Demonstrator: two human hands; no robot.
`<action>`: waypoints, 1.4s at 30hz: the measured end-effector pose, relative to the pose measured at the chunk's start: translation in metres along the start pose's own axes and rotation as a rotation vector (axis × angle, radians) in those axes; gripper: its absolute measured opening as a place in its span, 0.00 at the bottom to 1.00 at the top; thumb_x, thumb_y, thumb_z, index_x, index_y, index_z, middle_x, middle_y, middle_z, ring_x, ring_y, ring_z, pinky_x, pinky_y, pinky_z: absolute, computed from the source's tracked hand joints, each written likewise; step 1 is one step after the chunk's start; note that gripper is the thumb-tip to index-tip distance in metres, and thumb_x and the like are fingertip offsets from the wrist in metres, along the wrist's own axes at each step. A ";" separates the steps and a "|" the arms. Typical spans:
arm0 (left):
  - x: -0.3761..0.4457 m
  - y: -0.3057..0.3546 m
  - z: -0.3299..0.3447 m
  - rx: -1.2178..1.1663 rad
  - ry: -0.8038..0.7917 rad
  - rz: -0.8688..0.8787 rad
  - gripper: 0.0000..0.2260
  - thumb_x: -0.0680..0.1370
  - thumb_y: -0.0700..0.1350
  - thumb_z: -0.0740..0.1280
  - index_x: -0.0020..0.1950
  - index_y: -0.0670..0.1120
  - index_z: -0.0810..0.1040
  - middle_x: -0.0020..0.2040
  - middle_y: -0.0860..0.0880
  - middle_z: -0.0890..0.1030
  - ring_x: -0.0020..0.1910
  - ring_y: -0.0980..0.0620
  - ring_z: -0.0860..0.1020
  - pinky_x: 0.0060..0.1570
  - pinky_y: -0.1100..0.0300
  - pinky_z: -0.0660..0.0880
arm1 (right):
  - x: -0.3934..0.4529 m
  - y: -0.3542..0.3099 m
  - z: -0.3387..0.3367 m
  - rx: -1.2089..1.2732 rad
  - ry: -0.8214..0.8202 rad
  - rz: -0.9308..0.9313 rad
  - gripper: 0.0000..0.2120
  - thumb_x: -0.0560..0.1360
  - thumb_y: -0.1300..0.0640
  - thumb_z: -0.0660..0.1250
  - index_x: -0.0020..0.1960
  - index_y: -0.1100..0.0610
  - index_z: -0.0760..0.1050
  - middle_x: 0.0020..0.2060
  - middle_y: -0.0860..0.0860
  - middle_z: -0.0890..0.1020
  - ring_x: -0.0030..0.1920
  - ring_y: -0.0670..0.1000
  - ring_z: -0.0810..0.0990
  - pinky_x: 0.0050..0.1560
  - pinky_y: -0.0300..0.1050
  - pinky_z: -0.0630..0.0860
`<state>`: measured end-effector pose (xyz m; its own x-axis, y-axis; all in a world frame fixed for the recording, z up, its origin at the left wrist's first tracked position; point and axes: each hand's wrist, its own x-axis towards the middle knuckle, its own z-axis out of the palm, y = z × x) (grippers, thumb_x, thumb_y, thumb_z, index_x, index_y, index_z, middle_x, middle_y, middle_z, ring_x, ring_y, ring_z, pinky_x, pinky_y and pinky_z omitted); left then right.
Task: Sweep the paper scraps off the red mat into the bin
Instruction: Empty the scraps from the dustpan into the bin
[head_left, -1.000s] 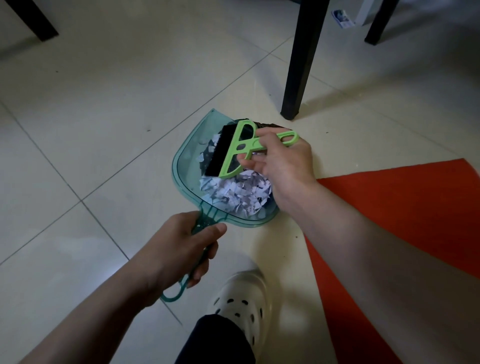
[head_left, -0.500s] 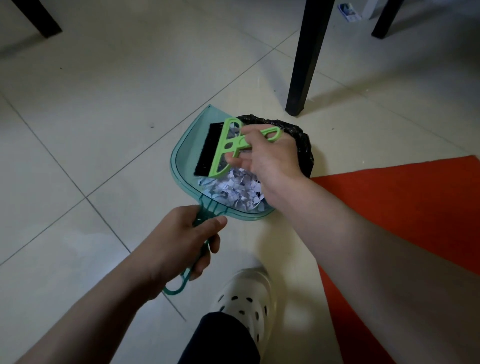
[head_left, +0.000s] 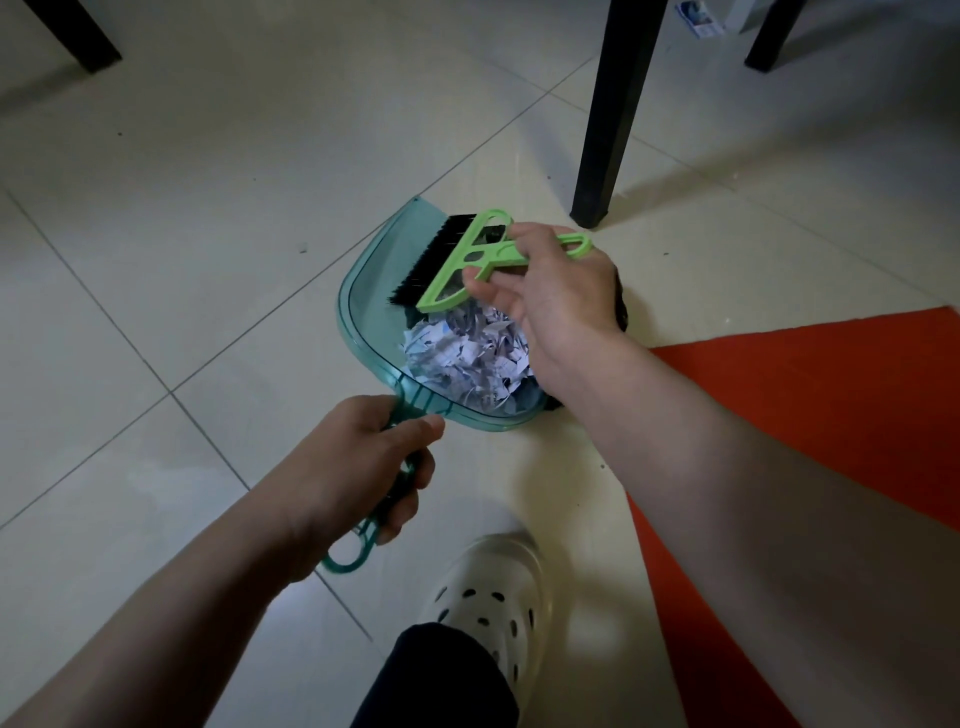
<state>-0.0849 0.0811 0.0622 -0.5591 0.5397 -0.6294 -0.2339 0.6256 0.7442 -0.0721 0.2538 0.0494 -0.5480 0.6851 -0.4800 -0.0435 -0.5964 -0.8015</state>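
Now the emptying step is in hand, by the look of it. The translucent teal plastic dustpan (head_left: 374, 312) serves as the landmark: the left hand (head_left: 358, 467) is wrapped round its looped handle at the near end, holding it off the pale floor tiles (head_left: 208, 208) and tilted down to its right. Heaped in the pan's right half lie the torn white paper scraps (head_left: 467, 353), a loose pile pressed against the right wall. Over the pan's far part the right hand (head_left: 550, 291) grips the light green plastic hand brush with black bristles (head_left: 457, 260), fingers curled round its handle, bristles pointing to the pan's far left rim. Just beyond the pan's right edge, mostly hidden by the right hand and wrist, a black bag-lined bin (head_left: 621, 306) shows as a dark sliver. Right of the pan lies the red mat (head_left: 831, 405); the part in view carries no scraps.

Next, I judge, the pan needs more tilt toward the bin, with the brush drawing the heap over the right edge, slowly, since such light scraps scatter easily.
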 end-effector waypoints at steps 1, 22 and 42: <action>0.000 0.002 0.000 -0.012 0.000 -0.002 0.10 0.81 0.43 0.62 0.52 0.36 0.75 0.28 0.47 0.74 0.21 0.50 0.69 0.23 0.59 0.68 | 0.001 0.002 0.002 -0.003 -0.005 0.012 0.02 0.78 0.65 0.64 0.46 0.62 0.74 0.38 0.60 0.82 0.34 0.60 0.84 0.40 0.51 0.84; 0.004 0.015 -0.002 -0.183 0.015 -0.031 0.09 0.81 0.39 0.59 0.55 0.37 0.77 0.37 0.43 0.74 0.23 0.53 0.67 0.21 0.62 0.65 | -0.001 -0.004 -0.022 -0.094 -0.213 0.089 0.07 0.77 0.67 0.64 0.54 0.68 0.76 0.47 0.67 0.83 0.42 0.65 0.85 0.40 0.48 0.83; 0.001 0.017 -0.007 -0.201 0.012 -0.027 0.09 0.81 0.39 0.59 0.56 0.37 0.76 0.35 0.44 0.74 0.22 0.53 0.66 0.20 0.63 0.64 | 0.004 -0.008 -0.038 -0.389 -0.297 0.043 0.09 0.72 0.73 0.65 0.48 0.64 0.80 0.34 0.59 0.84 0.34 0.61 0.84 0.39 0.49 0.81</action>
<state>-0.0952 0.0889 0.0757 -0.5598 0.5170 -0.6476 -0.4020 0.5139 0.7578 -0.0422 0.2770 0.0407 -0.7594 0.4804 -0.4388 0.2690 -0.3823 -0.8840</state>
